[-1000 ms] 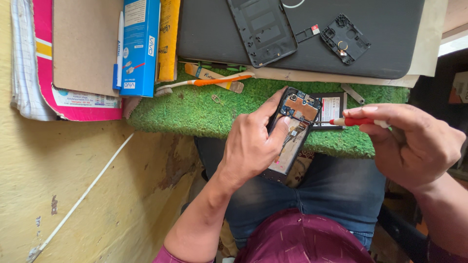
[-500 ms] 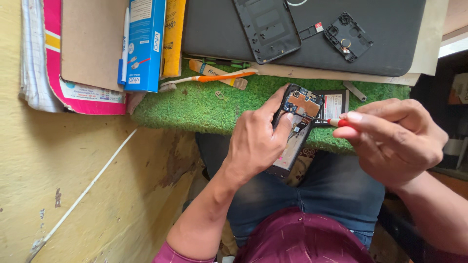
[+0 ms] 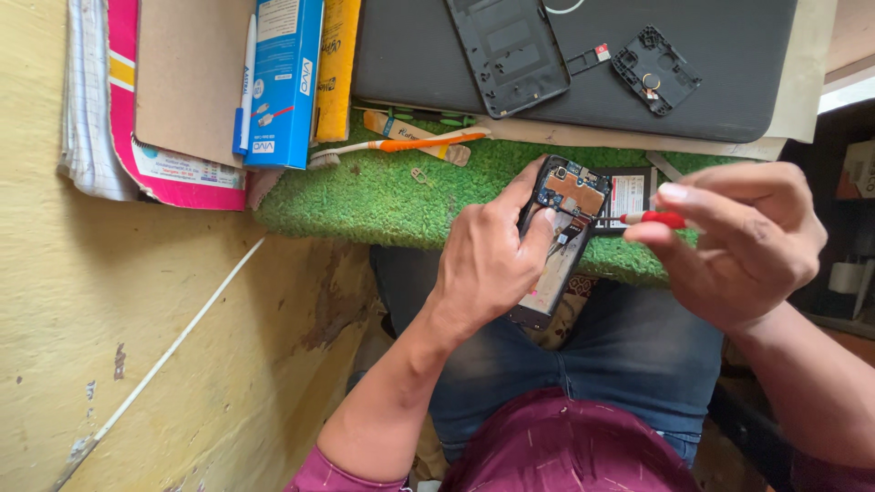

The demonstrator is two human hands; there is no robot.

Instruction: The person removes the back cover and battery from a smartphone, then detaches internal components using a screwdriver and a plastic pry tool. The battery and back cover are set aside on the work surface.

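Head view shows the left hand curled around the opened phone at the green mat's edge, right-hand fingers pinching a red-handled tool beside its likely fragile bare circuit board, a light, stiff thing probably best gripped by its side edges.

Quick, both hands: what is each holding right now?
Left hand: closed around the opened black phone with exposed circuit board.
Right hand: fingers pinched on a thin red-handled tool.
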